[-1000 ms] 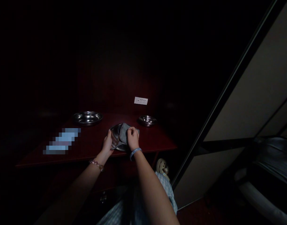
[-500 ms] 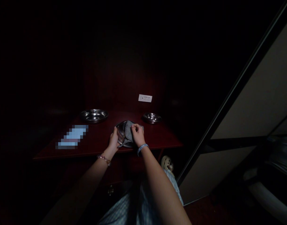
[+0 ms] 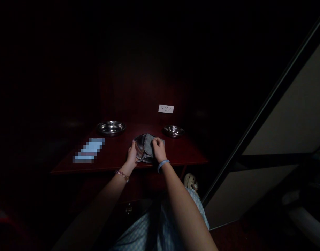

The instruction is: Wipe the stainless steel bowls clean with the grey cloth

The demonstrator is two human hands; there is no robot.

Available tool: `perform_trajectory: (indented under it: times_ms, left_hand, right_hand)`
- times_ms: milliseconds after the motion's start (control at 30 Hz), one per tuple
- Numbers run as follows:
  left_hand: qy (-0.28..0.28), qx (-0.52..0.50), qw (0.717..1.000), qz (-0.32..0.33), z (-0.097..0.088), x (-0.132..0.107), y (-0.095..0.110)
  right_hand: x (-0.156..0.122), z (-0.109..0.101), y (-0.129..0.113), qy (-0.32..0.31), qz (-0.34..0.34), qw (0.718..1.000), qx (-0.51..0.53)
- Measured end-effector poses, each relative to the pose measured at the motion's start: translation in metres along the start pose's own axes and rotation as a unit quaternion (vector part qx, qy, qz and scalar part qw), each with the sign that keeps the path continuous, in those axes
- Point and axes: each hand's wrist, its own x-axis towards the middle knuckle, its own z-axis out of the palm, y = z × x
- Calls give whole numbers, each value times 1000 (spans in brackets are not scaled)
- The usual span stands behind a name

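Note:
A steel plate [image 3: 140, 148] lies near the front edge of a dark red table [image 3: 115, 157]. My left hand [image 3: 132, 156] grips the plate's left rim, fingers curled round it. My right hand [image 3: 158, 150] is closed on a grey checked cloth [image 3: 149, 145] and presses it onto the plate. The cloth hides most of the plate's right half.
A wider steel dish [image 3: 111, 128] stands at the back left and a small steel bowl [image 3: 173, 130] at the back right. A pale flat object [image 3: 89, 154], blurred out, lies at the left. A white socket plate [image 3: 166, 108] is on the back wall. A sliding door frame [image 3: 256, 125] rises at the right.
The view has shifted, so everything sits further right and higher in the picture. My right hand has moved the cloth a little across the plate; my left hand keeps its hold.

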Motion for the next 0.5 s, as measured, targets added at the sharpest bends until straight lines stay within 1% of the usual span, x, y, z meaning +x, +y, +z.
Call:
perform_trajectory:
  times_ms: [233,500]
  left_hand:
    - [-9,-26,1000,-5,-1,4,-3]
    - [1,-24,1000,-11,0,3,-2]
  right_hand:
    - [-1,1,-2,-1,3,1000,19]
    - [-4,-2,-8,-2,10,1000,-17]
